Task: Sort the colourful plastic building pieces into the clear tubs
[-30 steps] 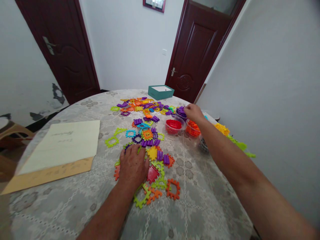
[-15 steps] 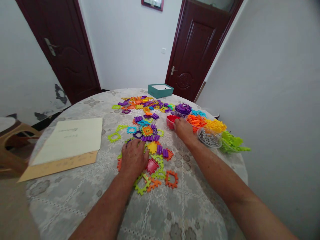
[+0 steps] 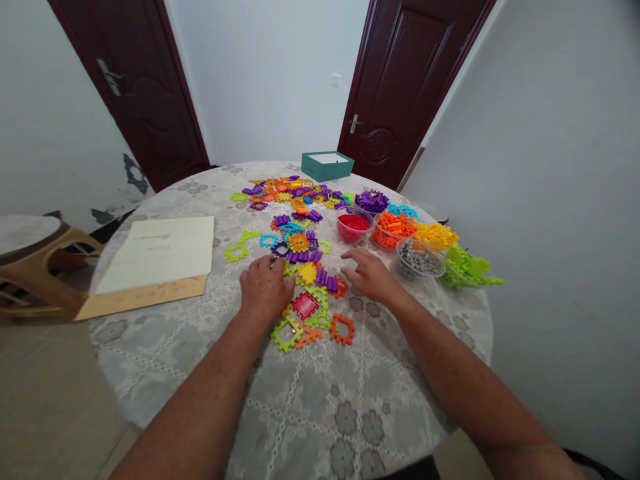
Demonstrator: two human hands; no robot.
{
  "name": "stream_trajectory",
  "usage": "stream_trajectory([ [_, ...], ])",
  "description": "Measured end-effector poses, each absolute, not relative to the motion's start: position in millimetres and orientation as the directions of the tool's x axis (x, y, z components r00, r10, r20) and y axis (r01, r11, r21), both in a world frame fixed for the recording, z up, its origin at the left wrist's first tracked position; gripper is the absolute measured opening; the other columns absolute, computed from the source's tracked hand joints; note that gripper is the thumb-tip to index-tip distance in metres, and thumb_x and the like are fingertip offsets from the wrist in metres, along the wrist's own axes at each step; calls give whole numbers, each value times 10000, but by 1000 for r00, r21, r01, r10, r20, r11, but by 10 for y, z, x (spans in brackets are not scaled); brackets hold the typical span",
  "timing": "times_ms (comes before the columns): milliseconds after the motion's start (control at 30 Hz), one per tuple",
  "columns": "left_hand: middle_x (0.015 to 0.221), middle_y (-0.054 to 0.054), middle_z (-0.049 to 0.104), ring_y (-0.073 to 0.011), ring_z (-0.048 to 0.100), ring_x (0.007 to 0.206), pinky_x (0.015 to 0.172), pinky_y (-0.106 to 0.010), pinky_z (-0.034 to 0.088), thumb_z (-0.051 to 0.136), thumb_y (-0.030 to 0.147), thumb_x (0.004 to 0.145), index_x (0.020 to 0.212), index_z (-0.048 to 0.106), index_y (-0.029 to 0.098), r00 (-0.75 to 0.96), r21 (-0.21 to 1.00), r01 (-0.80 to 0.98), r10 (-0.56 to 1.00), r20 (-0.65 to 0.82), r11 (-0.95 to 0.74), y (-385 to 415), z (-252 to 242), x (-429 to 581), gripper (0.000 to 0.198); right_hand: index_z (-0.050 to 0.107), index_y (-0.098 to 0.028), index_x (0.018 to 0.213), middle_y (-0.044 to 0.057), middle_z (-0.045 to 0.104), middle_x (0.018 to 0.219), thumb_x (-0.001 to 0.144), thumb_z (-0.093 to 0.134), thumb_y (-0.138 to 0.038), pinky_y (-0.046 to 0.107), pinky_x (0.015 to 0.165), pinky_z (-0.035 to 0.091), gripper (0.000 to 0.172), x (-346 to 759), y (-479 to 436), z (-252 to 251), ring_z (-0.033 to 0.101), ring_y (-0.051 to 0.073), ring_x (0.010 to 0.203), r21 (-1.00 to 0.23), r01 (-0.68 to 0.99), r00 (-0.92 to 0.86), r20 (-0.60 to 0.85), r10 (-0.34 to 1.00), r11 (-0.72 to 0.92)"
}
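My left hand rests over the left edge of a scatter of plastic building pieces, fingers spread, covering some of them. Beside it lie a yellow piece, a red square piece and a lime green square frame. My right hand hovers right of the pile with thumb and index finger apart and nothing visible between them. Close to its fingertips are purple pieces and an orange-red piece. Beyond it stands a clear bowl of red pieces.
Bowls of orange pieces, grey pieces, yellow pieces and green pieces line the right side. A teal box stands at the far edge. Papers lie on the left; a stool is beyond.
My right hand has drawn back from the bowl of red pieces towards the pile, and its fingers have parted. My left hand stays over the pile. The view has shifted slightly.
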State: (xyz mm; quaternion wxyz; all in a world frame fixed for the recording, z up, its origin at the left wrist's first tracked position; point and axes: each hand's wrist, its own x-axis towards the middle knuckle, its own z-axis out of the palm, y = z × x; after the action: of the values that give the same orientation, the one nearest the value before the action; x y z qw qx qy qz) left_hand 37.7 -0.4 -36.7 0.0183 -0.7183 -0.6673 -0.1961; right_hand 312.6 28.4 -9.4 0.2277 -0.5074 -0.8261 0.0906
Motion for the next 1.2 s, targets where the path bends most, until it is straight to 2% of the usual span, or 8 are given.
stream_trajectory([
  [67,1379,-183,626,-350,585,1252,1062,-509,476,578,423,973,1377,644,177,112,242,950,938,329,-198,23,-391,387,477,628,-210,1377,126,665,1332,969,670,-312,395,1077,490,423,3082,147,-211,631,252,1234,-457,719,-446,275,852,523],
  [167,1369,-169,631,-314,600,1235,1085,-476,481,592,373,967,1394,630,178,237,258,901,895,378,-348,44,-424,413,471,614,-235,1412,117,654,1349,931,735,-342,393,1061,492,507,2995,26,-353,628,251,1231,-461,703,-482,249,840,541],
  [267,1381,-151,629,-295,598,1252,1109,-461,475,618,322,945,1407,616,194,307,280,855,862,404,-436,43,-439,430,479,661,-234,1339,103,676,1274,939,720,-314,368,1010,511,412,2951,31,-432,648,236,1161,-452,706,-488,248,837,546],
  [433,1376,-130,636,-290,604,1250,1079,-453,499,622,263,922,1435,596,212,323,295,842,860,395,-451,38,-440,423,516,707,-225,1234,79,721,1145,933,699,-247,361,992,519,302,2987,128,-491,668,220,1082,-556,653,-393,331,858,514],
  [667,1351,-105,693,-280,615,1237,1080,-438,487,632,259,931,1492,549,231,318,307,843,870,378,-442,48,-428,410,567,757,-213,1054,25,769,949,958,610,-347,287,765,552,221,3113,197,-521,699,174,828,-788,535,-265,186,946,305],
  [900,1136,-100,746,-252,660,1109,1017,-413,498,619,276,965,1167,748,229,411,251,821,837,362,-512,25,-373,430,245,715,-186,969,-22,649,599,942,584,-397,221,462,459,250,3099,336,-509,572,133,479,-925,381,-74,-24,997,6],
  [1067,1124,-106,758,-264,676,1074,981,-405,524,586,301,1001,1181,723,196,376,273,814,823,426,-513,37,-389,434,249,683,-171,974,61,772,852,901,642,-345,225,558,567,192,3012,483,-518,680,128,632,-993,121,22,-8,1000,-11],
  [1200,1159,-121,753,-261,698,1093,980,-391,548,561,336,1018,1218,686,191,244,371,807,832,499,-459,61,-423,420,277,668,-177,1062,63,778,886,884,658,-317,261,610,608,228,3008,545,-630,717,150,687,-996,77,47,38,998,35],
])
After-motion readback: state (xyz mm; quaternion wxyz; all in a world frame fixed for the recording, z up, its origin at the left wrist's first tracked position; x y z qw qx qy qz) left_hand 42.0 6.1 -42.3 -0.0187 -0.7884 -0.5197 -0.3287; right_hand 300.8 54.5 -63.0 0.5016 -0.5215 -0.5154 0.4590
